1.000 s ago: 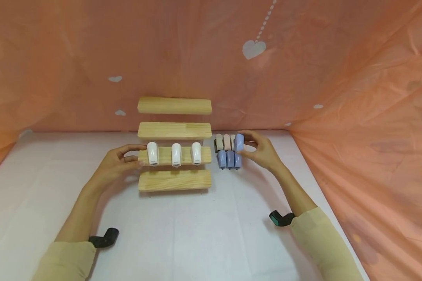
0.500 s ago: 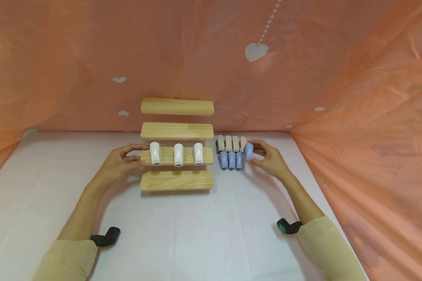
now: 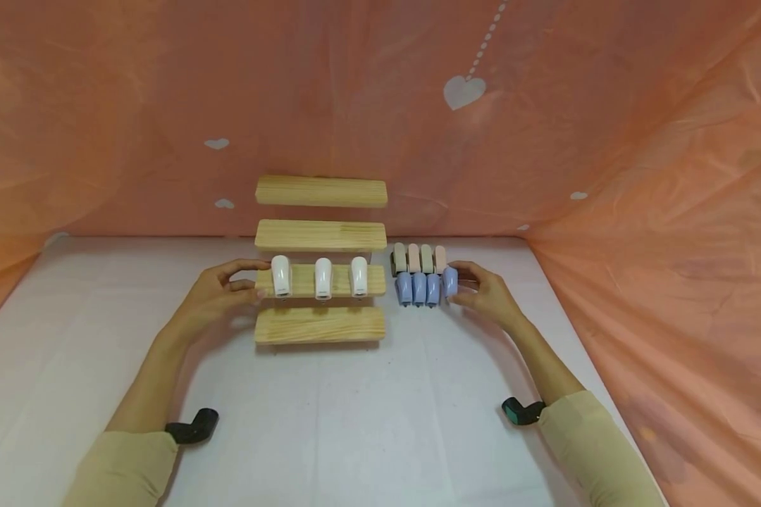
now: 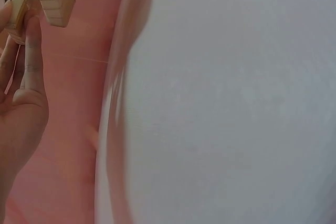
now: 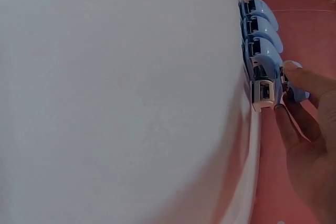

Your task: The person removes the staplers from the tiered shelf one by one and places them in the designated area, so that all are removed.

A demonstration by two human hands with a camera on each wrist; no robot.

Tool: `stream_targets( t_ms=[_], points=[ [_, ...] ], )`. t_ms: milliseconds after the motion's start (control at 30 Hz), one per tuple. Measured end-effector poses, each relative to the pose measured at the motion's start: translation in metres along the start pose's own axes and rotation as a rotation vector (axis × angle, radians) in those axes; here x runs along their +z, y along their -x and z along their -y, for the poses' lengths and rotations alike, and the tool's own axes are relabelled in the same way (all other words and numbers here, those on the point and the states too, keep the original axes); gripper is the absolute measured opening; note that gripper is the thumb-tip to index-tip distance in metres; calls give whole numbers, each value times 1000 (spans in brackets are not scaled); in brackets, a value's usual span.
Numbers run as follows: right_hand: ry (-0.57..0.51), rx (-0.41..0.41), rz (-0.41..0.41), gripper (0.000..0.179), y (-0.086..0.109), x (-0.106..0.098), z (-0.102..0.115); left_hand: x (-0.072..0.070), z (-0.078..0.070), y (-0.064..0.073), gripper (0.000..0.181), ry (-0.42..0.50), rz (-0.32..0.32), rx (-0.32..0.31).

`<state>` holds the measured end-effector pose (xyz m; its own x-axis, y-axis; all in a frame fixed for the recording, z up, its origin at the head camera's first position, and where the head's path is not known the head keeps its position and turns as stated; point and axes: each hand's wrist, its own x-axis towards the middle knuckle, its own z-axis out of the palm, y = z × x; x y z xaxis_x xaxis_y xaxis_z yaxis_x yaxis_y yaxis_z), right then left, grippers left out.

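Three white staplers (image 3: 323,279) stood on the second tier from the bottom of a four-tier wooden rack (image 3: 320,327), spaced apart from one another; the left hand (image 3: 211,299) was at the rack's left end, its thumb and fingers pinching the end of that same tier; to the right of the rack, the right hand (image 3: 490,299) pinched a blue stapler (image 3: 449,281) between thumb and fingers, just beside the right end of a row of three blue staplers (image 3: 419,289); whether the pinched one touched the white worktop (image 3: 355,422) I could not tell; four pale staplers (image 3: 426,258), in greyish, pink and green tones, made another row right of the rack, behind the blue ones; an orange curtain (image 3: 355,105) with white hearts hung behind the rack; beige sleeves (image 3: 123,465) reached in from in front of the rack, a black device (image 3: 193,427) jutting beside each cuff.
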<state>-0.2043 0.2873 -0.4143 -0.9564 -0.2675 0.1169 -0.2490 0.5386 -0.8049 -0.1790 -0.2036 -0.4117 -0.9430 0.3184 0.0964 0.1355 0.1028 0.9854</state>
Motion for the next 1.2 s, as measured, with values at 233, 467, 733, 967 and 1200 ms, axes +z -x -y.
stream_targets(
  t_ms=[233,467,733,967,1200],
  points=[
    [28,49,14,63,-2,5,-8,1,-1,0,44,1,-8,-12],
    [44,56,25,63,-1,9,-10,1,-1,0,44,21,6,-1],
    [53,45,26,63,-1,13,-12,0,-1,1,43,16,-9,-8],
    [64,47,21,65,-2,15,-14,0,-2,0,42,31,-8,9],
    [64,10,11,70,0,16,-12,1,-1,1,43,10,-25,-1]
  ],
)
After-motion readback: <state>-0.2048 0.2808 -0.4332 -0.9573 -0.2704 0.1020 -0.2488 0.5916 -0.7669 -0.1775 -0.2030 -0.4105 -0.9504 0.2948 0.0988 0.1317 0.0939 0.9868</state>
